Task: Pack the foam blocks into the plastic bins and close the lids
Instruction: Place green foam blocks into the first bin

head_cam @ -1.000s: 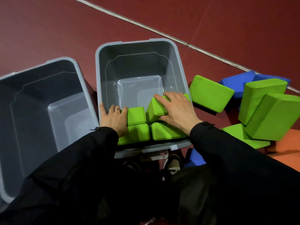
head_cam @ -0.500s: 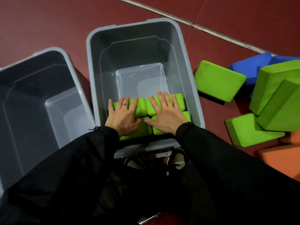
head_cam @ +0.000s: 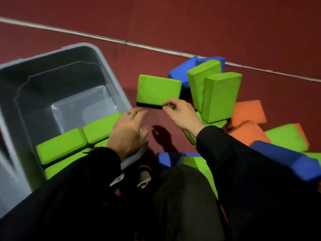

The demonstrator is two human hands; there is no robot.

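Head view, looking down at a person crouched on a dark red floor [head_cam: 225,32] crossed by a pale line [head_cam: 121,41]. Black sleeves and trousers fill the lower part of the picture.

On the left stands a grey bin [head_cam: 107,66], lid off. Green blocks [head_cam: 73,145] lie packed in two layers along its near side; the rest of the bin's bottom is bare.

The left hand [head_cam: 128,131] hovers over the bin's near right corner, fingers loosely spread and pointing right, holding nothing. A small dark mark shows on one finger.

The right hand [head_cam: 178,113] reaches out to a flat green block [head_cam: 158,91] lying just right of the bin. Its fingers are curled at the block's near right corner; motion blur hides whether they already pinch it.

Behind that block, two more green blocks stand upright, one [head_cam: 201,79] partly behind the other [head_cam: 220,96], leaning together. Blue blocks [head_cam: 180,70] lie behind them. Further right are orange blocks [head_cam: 248,112] and another green block [head_cam: 284,138]. A large blue block [head_cam: 286,162] rests close to the right sleeve, and a shoe [head_cam: 144,178] shows between the knees.
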